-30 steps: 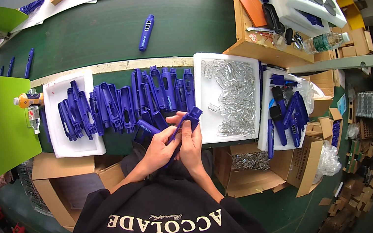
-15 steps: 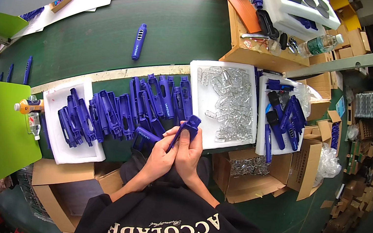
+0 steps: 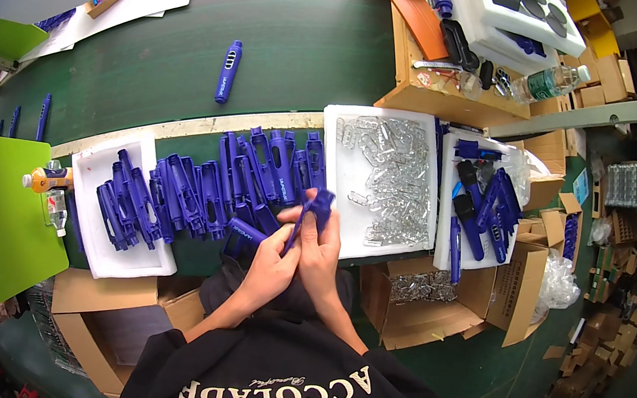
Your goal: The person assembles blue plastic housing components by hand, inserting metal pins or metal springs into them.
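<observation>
My left hand (image 3: pixel 272 266) and my right hand (image 3: pixel 319 257) are together in front of my chest, closed around a blue plastic housing (image 3: pixel 323 202). Its upper end sticks out above my right thumb; my fingers cover much of the rest. Just beyond and left of my hands lies a pile of similar blue housings (image 3: pixel 210 197) with long window openings. Some of them rest in a white foam tray (image 3: pixel 159 266) on the left. To the right, another foam tray (image 3: pixel 332 201) holds many small clear plastic pieces (image 3: pixel 392 169).
A blue pen-shaped device (image 3: pixel 228 72) lies on the green belt (image 3: pixel 302 51). Farther right are a foam tray with blue parts (image 3: pixel 497 201) and a wooden stand (image 3: pixel 446 101) with tools and a bottle (image 3: pixel 547 84). Open cardboard boxes (image 3: pixel 426 316) stand below the bench edge.
The housing has tilted and dropped slightly between my hands, and my left fingers reach farther up around it. The pen-shaped device on the belt has shifted a little left.
</observation>
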`<state>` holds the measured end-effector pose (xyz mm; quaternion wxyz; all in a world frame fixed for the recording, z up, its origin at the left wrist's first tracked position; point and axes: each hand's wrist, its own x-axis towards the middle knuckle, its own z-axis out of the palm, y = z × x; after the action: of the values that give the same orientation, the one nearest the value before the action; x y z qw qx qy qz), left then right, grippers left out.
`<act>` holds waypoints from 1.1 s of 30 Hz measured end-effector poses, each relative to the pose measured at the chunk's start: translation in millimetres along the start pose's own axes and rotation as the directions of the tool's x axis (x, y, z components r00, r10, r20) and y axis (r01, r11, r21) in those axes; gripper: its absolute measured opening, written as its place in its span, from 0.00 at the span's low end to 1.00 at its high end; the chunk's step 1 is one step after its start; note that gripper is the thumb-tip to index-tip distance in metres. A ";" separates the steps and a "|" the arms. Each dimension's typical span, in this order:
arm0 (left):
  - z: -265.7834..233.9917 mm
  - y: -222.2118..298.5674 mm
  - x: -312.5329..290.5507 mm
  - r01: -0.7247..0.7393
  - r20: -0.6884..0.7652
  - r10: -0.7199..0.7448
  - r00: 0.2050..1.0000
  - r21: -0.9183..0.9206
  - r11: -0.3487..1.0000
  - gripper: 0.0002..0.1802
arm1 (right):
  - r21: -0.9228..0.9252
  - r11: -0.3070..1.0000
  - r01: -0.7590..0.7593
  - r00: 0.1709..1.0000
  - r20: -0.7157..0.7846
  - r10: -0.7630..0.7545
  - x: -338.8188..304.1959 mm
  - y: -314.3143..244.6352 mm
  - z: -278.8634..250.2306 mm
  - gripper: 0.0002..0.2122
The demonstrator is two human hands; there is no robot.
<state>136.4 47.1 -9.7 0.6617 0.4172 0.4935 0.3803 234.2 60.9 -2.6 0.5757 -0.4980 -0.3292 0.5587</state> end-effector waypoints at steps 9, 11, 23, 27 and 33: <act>-21.3 10.7 -1.2 -0.075 0.097 0.070 0.993 0.042 0.996 0.43 | 0.099 0.995 0.020 1.000 0.016 -0.021 -1.5 0.0 -20.0 0.11; -23.6 14.3 -3.6 0.085 0.126 -0.062 0.990 -0.190 0.978 0.42 | 0.085 0.993 -0.083 0.988 0.141 0.071 0.4 1.9 -27.5 0.11; -22.1 5.2 35.2 0.157 0.000 -0.158 0.987 -0.110 0.982 0.32 | 0.090 0.980 -0.177 0.984 0.008 0.177 21.0 31.1 -34.3 0.16; -56.1 -56.5 108.8 0.066 -0.150 -0.085 0.985 -0.133 0.989 0.18 | -0.213 0.963 -0.165 0.951 -0.294 0.098 37.8 59.7 -92.1 0.12; -88.8 -71.4 280.2 -0.153 -0.385 0.358 0.851 0.470 0.869 0.18 | -0.860 0.505 0.070 0.968 -0.063 -0.243 74.1 79.7 -148.9 0.13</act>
<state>119.4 293.3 -184.7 0.3612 0.5112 0.6447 0.4388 360.2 92.6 -133.6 0.3329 -0.7307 -0.5519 0.2250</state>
